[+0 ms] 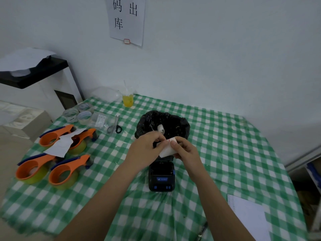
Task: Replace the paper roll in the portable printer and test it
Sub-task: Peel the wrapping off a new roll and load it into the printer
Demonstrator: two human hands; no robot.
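A small black portable printer (161, 178) with blue buttons sits on the green checked tablecloth (225, 153), below my hands. My right hand (184, 150) holds a white paper roll (167, 149) with a red mark near its end. My left hand (147, 148) pinches the loose end of that roll at its upper edge. Both hands hover just above the printer's far end, in front of a bin lined with a black bag (163, 124). A scrap of white paper (160, 128) lies inside the bin.
Several orange tape dispensers (64, 171) and a loose white sheet (60, 145) lie at the left. Tape rolls (78, 113), scissors (115, 126) and a yellow drink cup (128, 100) stand at the back. A white paper (248, 216) lies at the front right.
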